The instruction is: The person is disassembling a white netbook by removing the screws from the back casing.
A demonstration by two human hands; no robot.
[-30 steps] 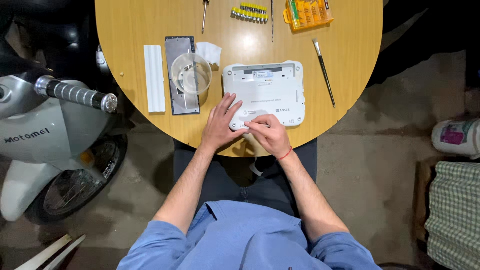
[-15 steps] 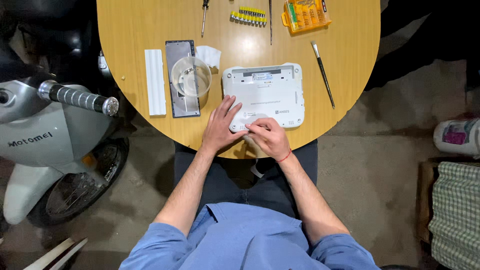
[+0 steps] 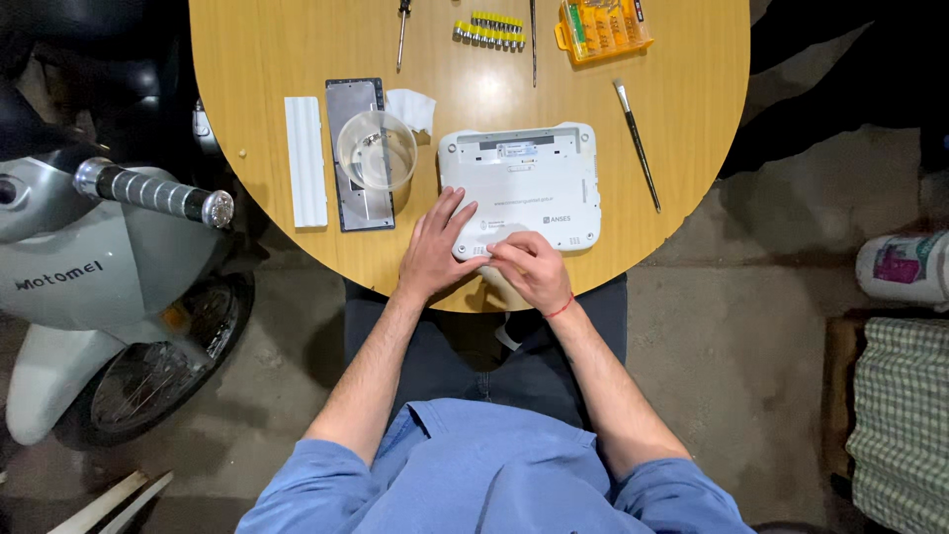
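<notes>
I looked down on a round wooden table (image 3: 297, 40) and found the white laptop (image 3: 521, 188) lying closed and belly-up near the table's near edge, directly in front of me. My left hand (image 3: 435, 252) lay flat on its near-left corner, fingers spread apart and pressing down. My right hand (image 3: 529, 269) sat just beside it on the near edge, its fingers (image 3: 502, 252) bunched together over the shell as if pinching something small — whether anything was actually held between them I could not tell. I judged the laptop to be a stiff plastic shell, fairly light, smooth enough to slide on the wood, hence the steadying palm. Its casing would likely flex and its clips could crack under prying, so the safest hold seemed to be the two side edges or the corners, not the thin middle. To the left stood a clear plastic cup (image 3: 377, 150) on a dark panel (image 3: 358, 156), with a white strip (image 3: 304, 160) beside it — well apart from the hands. A thin brush (image 3: 638, 146) lay to the right, and an orange bit case (image 3: 601, 27) at the far edge.
</notes>
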